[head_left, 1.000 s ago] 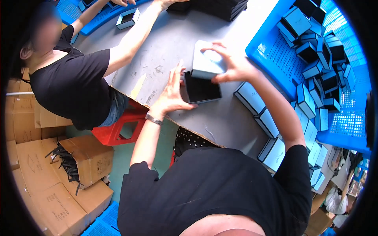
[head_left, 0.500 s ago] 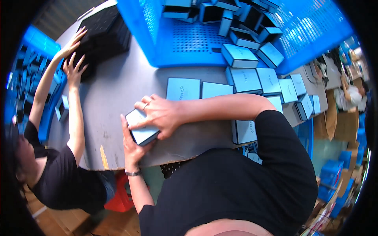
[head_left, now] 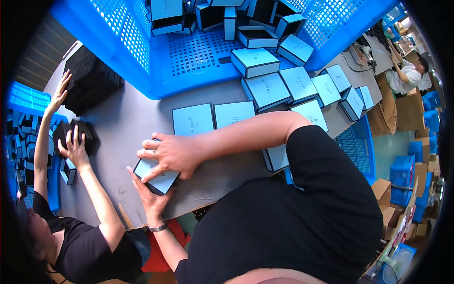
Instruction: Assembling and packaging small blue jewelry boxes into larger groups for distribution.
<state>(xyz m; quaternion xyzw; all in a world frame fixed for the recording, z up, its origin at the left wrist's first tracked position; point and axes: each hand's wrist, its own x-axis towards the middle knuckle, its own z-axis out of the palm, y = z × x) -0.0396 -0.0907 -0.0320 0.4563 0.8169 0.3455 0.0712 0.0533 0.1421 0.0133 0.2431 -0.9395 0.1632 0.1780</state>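
Observation:
Close to the table's front edge, a light-blue box with black edges (head_left: 163, 181) sits between my two hands. My left hand (head_left: 153, 203) grips it from the near left side, thumb along its edge. From above, my right hand (head_left: 172, 154) lies over the far right part of the lid, fingers bent onto it. Beyond my right forearm, two flat light-blue boxes lie side by side, a left one (head_left: 193, 119) and a right one (head_left: 232, 112). Farther right is a cluster of similar boxes (head_left: 266, 90), and one box (head_left: 276, 158) is partly hidden by my arm.
A blue plastic crate (head_left: 189, 84) with boxes and open black trays stands at the far side. To the left, a co-worker's hands (head_left: 75, 150) touch a tall black stack (head_left: 87, 80) and a smaller one (head_left: 87, 135). Another blue crate (head_left: 30, 97) stands beyond.
The whole view has shifted and turned. Both my hands stay on the same box. The co-worker's nearer hand now holds a small black stack apart from the tall one.

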